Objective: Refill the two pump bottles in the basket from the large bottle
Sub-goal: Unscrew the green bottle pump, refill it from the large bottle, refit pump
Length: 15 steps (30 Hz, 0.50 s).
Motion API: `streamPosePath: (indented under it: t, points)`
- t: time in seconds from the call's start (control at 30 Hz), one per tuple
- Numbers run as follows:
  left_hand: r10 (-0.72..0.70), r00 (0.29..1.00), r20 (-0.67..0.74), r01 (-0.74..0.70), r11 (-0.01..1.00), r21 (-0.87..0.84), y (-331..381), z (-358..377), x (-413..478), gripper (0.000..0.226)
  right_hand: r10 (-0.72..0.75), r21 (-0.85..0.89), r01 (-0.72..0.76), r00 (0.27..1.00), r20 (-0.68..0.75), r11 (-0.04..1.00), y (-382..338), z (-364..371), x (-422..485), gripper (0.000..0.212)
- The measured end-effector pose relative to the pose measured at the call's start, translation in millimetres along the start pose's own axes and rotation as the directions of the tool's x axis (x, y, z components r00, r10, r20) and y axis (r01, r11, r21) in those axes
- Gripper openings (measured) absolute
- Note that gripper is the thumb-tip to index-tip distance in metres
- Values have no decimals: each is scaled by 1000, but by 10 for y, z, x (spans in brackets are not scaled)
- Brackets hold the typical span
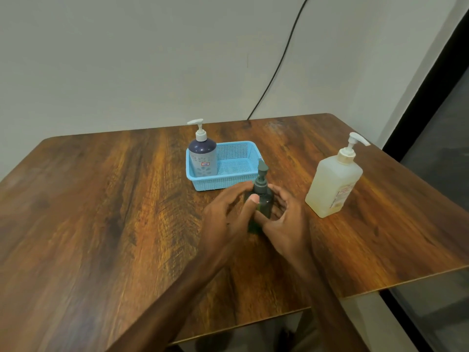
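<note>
A dark green pump bottle stands upright on the wooden table, just in front of the blue basket. My left hand wraps its left side, thumb across the front. My right hand cups its right side with curled fingers. A purple-and-white pump bottle stands in the basket's left end. The large translucent pump bottle stands to the right, apart from both hands, pump fitted.
The table's right and near edges fall off close to the large bottle and my arms. A black cable runs down the wall behind the table. A dark frame stands at the far right.
</note>
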<state>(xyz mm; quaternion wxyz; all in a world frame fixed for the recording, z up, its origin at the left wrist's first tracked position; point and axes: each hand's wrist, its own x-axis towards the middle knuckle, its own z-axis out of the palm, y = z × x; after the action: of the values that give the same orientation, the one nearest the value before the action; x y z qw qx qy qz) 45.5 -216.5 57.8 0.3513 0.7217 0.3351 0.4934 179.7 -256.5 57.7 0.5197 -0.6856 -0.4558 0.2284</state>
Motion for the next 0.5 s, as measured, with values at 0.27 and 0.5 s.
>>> streamPosePath:
  t: [0.27,0.5]
  points:
    - [-197,896,398,195,980,46,-129,-125,224,89,59,-161,-21,970,235,987,-96,-204,41,91]
    - [-146,865,481,45,976,214,-109,-63,358,86,-8,-15,14,940,342,1000,-291,-547,119,77]
